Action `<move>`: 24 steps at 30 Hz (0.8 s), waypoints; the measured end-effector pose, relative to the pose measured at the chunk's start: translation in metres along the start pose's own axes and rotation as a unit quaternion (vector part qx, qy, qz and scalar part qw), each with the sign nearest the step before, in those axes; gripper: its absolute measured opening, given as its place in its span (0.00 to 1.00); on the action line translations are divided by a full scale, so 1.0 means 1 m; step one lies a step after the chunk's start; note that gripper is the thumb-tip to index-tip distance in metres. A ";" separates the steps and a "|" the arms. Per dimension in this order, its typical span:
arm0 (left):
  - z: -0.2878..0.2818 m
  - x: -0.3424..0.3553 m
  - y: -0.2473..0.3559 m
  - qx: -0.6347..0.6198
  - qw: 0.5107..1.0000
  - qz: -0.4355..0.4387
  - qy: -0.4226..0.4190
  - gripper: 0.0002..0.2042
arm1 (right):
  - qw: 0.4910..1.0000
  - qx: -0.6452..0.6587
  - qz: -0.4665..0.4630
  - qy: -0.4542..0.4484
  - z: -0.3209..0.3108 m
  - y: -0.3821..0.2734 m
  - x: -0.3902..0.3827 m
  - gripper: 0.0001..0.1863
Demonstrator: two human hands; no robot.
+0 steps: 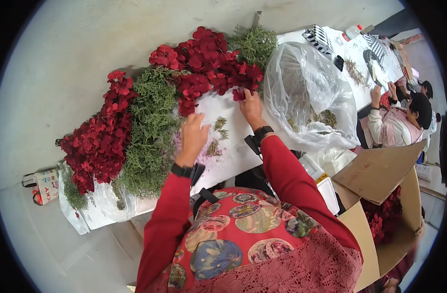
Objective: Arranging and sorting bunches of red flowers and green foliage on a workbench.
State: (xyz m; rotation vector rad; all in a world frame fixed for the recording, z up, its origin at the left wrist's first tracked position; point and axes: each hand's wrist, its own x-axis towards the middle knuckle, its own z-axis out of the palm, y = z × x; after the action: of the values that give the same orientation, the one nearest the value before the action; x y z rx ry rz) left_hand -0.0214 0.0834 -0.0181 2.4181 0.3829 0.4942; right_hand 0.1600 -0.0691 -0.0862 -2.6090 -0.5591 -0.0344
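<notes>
My right hand (252, 109) pinches a dark red flower (238, 94) at the lower edge of a large heap of red blossoms (208, 61). Lower and to the left, my left hand (193, 139) hovers over the white table (235, 151), fingers apart, with nothing visible in it. Small dry green sprigs (214, 147) lie between the two hands among pinkish crumbs. Green feathery foliage (147, 141) is piled left of my left hand. Another bunch of red blossoms (97, 141) rests beyond it. Each wrist wears a black strap.
A clear plastic bag (311, 88) with dry sprigs inside stands right of my right hand. An open cardboard box (404, 215) of red flowers is at lower right. A bottle (351, 33) lies at the far end. A person (399, 119) works at the right side.
</notes>
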 end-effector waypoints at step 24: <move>-0.105 -0.096 0.061 -0.027 0.991 0.070 0.107 0.25 | 0.409 0.794 0.204 -0.402 -0.090 -0.108 -0.180 0.08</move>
State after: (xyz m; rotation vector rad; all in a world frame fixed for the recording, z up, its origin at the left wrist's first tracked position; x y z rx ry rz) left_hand -0.1435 0.0558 0.0727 2.3566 0.2883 0.8202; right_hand -0.0409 -0.0917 0.0202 -0.5399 0.0131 1.2712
